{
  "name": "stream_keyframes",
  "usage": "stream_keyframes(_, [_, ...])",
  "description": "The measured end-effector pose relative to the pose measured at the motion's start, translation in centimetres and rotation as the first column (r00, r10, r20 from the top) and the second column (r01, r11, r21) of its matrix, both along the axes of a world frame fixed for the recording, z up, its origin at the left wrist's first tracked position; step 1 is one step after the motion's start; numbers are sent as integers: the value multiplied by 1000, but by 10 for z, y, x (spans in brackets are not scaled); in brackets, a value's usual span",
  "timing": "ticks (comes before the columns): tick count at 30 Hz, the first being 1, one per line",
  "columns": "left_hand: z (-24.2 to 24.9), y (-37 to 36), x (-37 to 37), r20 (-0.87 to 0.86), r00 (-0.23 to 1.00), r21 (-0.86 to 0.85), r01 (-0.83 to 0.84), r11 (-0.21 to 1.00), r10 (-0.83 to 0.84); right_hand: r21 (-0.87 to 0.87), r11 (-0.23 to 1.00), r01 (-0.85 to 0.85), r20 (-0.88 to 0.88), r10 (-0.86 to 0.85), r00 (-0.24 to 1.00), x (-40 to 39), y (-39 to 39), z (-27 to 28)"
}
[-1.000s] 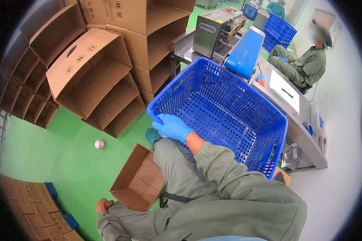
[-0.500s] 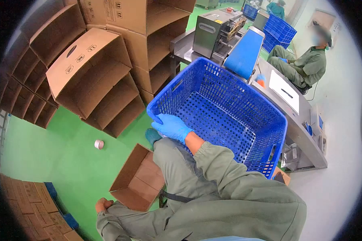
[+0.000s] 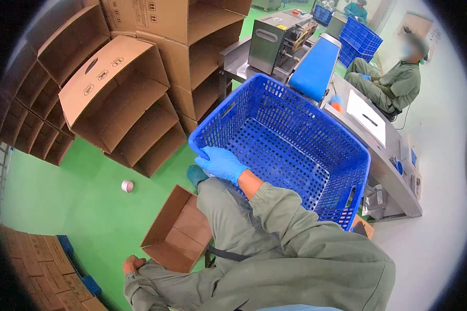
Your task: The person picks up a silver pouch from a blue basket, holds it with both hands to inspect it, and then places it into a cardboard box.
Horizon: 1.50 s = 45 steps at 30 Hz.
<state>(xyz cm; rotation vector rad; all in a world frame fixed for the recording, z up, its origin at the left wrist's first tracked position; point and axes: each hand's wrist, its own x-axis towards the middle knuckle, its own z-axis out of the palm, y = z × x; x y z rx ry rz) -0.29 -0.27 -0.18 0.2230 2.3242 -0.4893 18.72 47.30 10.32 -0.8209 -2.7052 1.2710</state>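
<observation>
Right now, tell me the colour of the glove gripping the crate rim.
Light blue glove, on the darker blue crate; head view.

Green floor [image 3: 62, 207] of a packing room.
Open cardboard boxes [image 3: 119, 98] stood stacked beside a steel machine [image 3: 275, 41].

right hand [image 3: 221, 163] in blue glove grips blue crate [image 3: 306, 150] rim; left hand [image 3: 132, 264] low.

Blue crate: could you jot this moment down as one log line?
right hand: gloved, gripping near rim of blue crate | crate: empty, tilted | left hand: bare, low by open cardboard box | floor: tape roll
</observation>
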Motion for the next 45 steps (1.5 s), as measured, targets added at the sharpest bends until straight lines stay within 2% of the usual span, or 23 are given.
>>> stream_keyframes(2, [-6, -5, -3, -3, 1000, -1, -24, 1000, 23, 40, 999, -8, -16, 9, 1000, 0, 1, -2])
stream_keyframes(8, [9, 6, 7, -51, 999, 20, 13, 1000, -12, -2, 1000, -6, 13, 6, 1000, -1, 0, 0])
stream_keyframes(45, [0, 0, 1, -15, 1000, 16, 1, 1000, -1, 64, 998, -12, -19, 13, 1000, -1, 1, -8])
